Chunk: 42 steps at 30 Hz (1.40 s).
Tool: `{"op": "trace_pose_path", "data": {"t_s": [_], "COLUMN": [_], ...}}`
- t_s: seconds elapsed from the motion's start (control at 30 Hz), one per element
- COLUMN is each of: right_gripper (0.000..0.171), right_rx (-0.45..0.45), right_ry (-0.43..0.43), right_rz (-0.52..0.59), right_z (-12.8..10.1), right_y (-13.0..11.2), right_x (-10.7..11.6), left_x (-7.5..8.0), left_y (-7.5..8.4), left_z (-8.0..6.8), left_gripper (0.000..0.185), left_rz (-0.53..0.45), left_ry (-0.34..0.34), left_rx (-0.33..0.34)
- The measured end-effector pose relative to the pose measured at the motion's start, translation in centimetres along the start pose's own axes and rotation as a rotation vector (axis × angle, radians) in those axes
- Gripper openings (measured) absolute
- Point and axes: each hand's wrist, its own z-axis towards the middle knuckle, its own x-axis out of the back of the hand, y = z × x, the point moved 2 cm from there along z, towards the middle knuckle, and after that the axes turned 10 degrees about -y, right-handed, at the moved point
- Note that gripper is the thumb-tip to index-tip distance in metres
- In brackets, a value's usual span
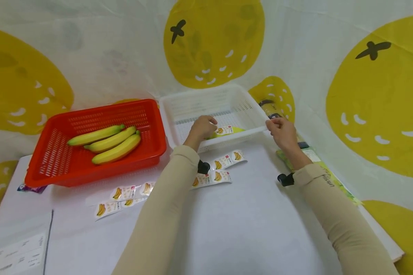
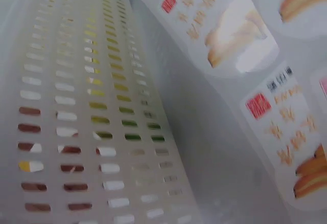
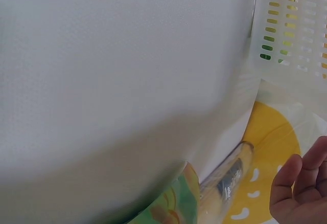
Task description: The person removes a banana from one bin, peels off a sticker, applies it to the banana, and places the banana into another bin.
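My left hand [image 1: 203, 129] reaches over the front wall of a white plastic basket [image 1: 199, 100], its fingers bent beside a yellow banana [image 1: 238, 130]. The banana carries a white label [image 1: 224, 130] printed with bananas; the hand hides one end, so a grip cannot be made out. Only the slotted basket wall [image 2: 56, 88] shows in the left wrist view, with yellow and green behind the slots. At the basket's front right corner my right hand [image 1: 283, 131] pinches the rim. Its curled outer fingers [image 3: 305, 180] show in the right wrist view, where the pinch is out of frame.
Three bananas [image 1: 117, 149] lie in a red basket [image 1: 155, 137] at left. Strips of banana labels [image 1: 211, 178] lie before the baskets, more labels [image 1: 124, 193] further left. A green packet [image 1: 330, 175] and a golden-filled package [image 1: 270, 109] line the right side. A clear bag [image 1: 20, 244] sits front left.
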Motion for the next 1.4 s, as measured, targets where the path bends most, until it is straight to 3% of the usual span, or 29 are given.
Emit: {"op": "trace_pose_path", "data": {"t_s": [0.17,0.37,0.53,0.67,0.83,1.0,1.1,1.2,1.4], "right_gripper": [0.056,0.057,0.058,0.064,0.071,0.071,0.071,0.07,0.07], "right_rx": [-0.003,0.015,0.017,-0.013,-0.052,-0.072,-0.079,-0.084,-0.095], "right_ry": [-0.024,-0.051,-0.044,-0.07,-0.089,-0.083,-0.072,-0.059,-0.067], "right_rz": [0.004,-0.009,-0.021,-0.005,-0.025,-0.061,-0.076,-0.078,-0.065], "right_z": [0.9,2.4,3.4,4.1,4.5,4.6,4.8,5.1,5.4], "right_y": [-0.2,-0.5,-0.5,-0.5,0.4,1.4,1.8,2.2,2.8], "right_x": [0.0,-0.3,-0.2,0.3,2.2,4.4,5.5,6.4,7.1], "left_x": [0.7,2.2,4.2,6.1,8.5,11.8,13.6,14.7,14.0], "left_y": [0.0,0.2,-0.5,-3.0,-8.3,-13.8,-16.9,-19.8,-23.4], "left_z": [-0.1,-2.6,-6.2,-10.4,-15.8,-20.9,-23.1,-24.0,-22.9], "left_gripper": [0.03,0.03,0.029,0.03,0.032,0.042,0.042,0.035,0.04], "left_rz": [-0.048,-0.186,-0.218,-0.2,-0.238,-0.276,-0.368,-0.548,-0.977], "left_ry": [0.079,0.234,0.352,0.44,0.529,0.664,0.757,0.789,0.733], "left_rx": [-0.041,-0.155,-0.247,-0.265,-0.211,-0.022,0.1,0.189,0.231]}}
